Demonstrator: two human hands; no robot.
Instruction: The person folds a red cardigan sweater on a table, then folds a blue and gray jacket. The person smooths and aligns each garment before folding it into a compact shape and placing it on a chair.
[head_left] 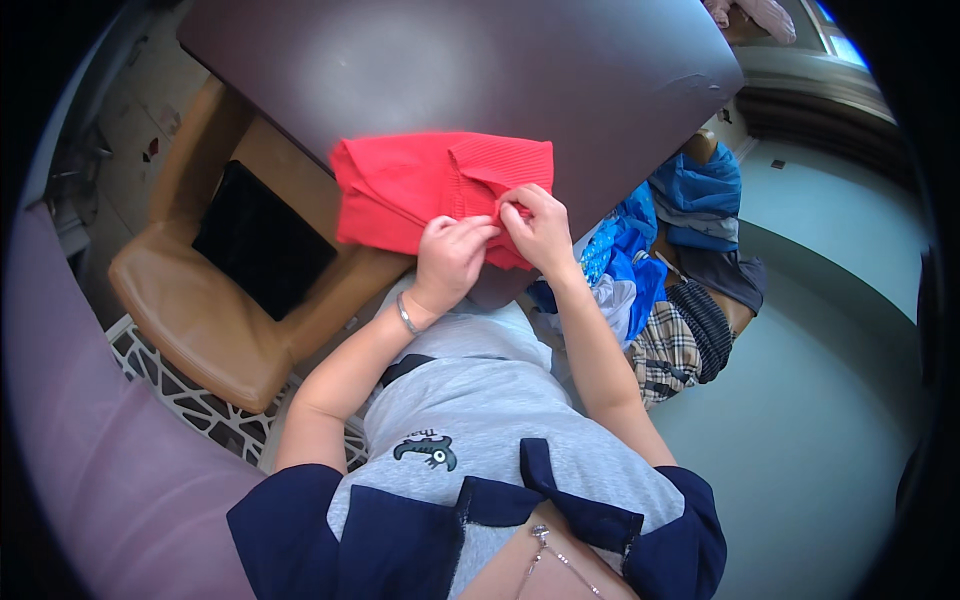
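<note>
Dark table (600, 80): red garment (395, 190), folded, part-ribbed; left hand (450, 262), right hand (540, 230), grip clamped on it.

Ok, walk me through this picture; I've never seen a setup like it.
There's no machine grip here, just a person's two bare hands. The single picture comes from a wide fisheye camera worn on the head, looking down, so straight edges bend near the rim and the person's own shirt shows below. On the dark table lies a folded red garment, close to the person. The left hand and right hand meet over it, fingertips pinching its fabric. To the left stands a tan chair with a flat black item on it; to the right is a heap of clothes.
</note>
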